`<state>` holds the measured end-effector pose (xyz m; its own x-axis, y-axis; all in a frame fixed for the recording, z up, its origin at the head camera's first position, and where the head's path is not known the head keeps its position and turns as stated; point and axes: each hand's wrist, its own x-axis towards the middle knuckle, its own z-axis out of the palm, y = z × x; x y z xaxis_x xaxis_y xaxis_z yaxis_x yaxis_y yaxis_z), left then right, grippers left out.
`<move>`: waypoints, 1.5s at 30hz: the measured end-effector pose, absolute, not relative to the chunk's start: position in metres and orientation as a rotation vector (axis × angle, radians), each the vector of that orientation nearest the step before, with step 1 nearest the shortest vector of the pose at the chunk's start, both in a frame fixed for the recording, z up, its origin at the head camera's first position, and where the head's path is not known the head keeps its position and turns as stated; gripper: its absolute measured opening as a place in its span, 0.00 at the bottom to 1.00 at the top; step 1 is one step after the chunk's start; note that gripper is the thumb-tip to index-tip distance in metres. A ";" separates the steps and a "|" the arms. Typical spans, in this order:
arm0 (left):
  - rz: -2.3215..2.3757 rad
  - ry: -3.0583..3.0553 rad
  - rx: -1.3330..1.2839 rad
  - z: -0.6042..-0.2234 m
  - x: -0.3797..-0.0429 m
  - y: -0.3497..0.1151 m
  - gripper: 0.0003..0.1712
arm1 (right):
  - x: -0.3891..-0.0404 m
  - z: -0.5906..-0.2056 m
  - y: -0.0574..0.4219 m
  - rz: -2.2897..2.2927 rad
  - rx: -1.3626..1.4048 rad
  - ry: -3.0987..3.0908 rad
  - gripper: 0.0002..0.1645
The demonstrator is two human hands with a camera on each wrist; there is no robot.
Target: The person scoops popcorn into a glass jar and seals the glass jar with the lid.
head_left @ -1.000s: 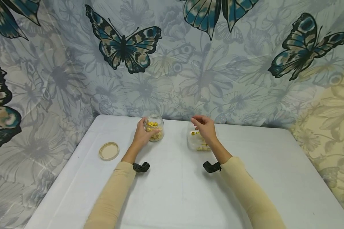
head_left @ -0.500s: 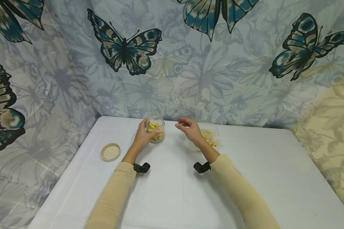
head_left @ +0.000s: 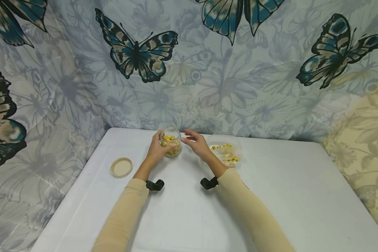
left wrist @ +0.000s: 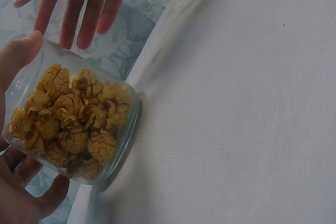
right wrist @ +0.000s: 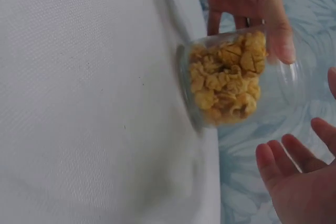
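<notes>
A clear glass jar [head_left: 170,130] stands lidless at the table's far side, partly filled with caramel-coated popcorn [left wrist: 65,114]. My left hand [head_left: 156,149] grips the jar from its left side, thumb across the front and fingers behind. Just right of the jar is my right hand [head_left: 197,144], raised beside the mouth. In the right wrist view, that same hand [right wrist: 307,187] shows its fingers spread and relaxed, apart from the glass and with nothing between them. Behind the right forearm sits a clear plastic container [head_left: 238,148] with several popcorn pieces [head_left: 233,159] in it.
A round, cream-rimmed lid [head_left: 121,167] lies on the white-covered table [head_left: 182,210], left of the left hand. Close behind the table's far edge hangs a butterfly-patterned cloth [head_left: 176,98]. Each wrist wears a small black camera [head_left: 155,185].
My right hand has moved left from over the plastic container to beside the jar, and its fingers have spread. The container shows more fully now. My left hand stays on the jar.
</notes>
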<state>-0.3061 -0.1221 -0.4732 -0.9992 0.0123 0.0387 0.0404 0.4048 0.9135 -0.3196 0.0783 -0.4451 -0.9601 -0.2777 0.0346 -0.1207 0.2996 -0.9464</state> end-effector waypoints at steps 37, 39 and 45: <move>-1.612 -2.838 -0.318 -0.457 -0.310 -0.147 0.54 | -0.330 -0.454 0.060 -1.592 -0.434 2.459 0.41; -1.620 -2.841 -0.306 -0.458 -0.309 -0.147 0.54 | -0.329 -0.455 0.058 -1.574 -0.437 2.460 0.43; -1.597 -2.817 -0.328 -0.460 -0.310 -0.149 0.54 | -0.327 -0.454 0.050 -1.523 -0.456 2.559 0.48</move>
<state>-0.3100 -0.1488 -0.4599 -0.9733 0.2296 0.0008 0.1186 0.4999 0.8579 -0.3269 0.0499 -0.4540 -0.9459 -0.3214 0.0432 -0.1912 0.4450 -0.8749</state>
